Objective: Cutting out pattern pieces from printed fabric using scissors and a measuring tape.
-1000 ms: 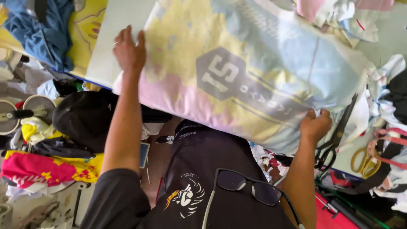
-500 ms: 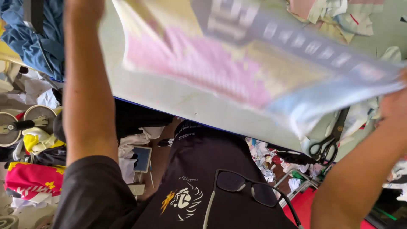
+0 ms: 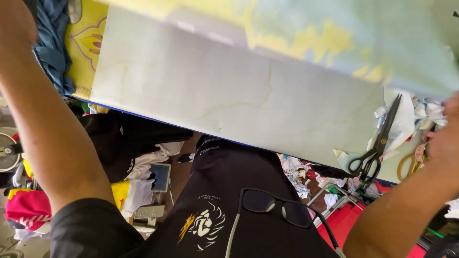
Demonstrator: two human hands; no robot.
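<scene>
Fabric sheet (image 3: 334,43), pale blue with yellow print, stretched in the air between both hands, blurred, spanning above the pale table (image 3: 215,100).

Left hand (image 3: 16,21): mostly cut off at the frame corner, fingers unseen; hold on the sheet impossible to judge. Right hand (image 3: 445,138): at the frame edge just under the sheet's low corner, blurred; grasp likewise impossible to confirm.

Just inward of the right hand, on the table: black scissors (image 3: 377,145), blades pointing up toward the sheet's lower edge; yellow-handled scissors (image 3: 410,166) closer to that hand; white cloth scraps (image 3: 406,119) around both. Beneath the left forearm: heap of dark and bright clothes (image 3: 124,143). Between the arms, low: glasses (image 3: 277,208) hung on a dark shirt.

Judged risks:
- Low edge of sheet near right hand catching scissor tips; cause, sagging corner over upturned blades.
- Scraps swept under the sheet; cause, draught from billowing cloth.
- One corner slipping; cause, uneven tension between hands.
</scene>
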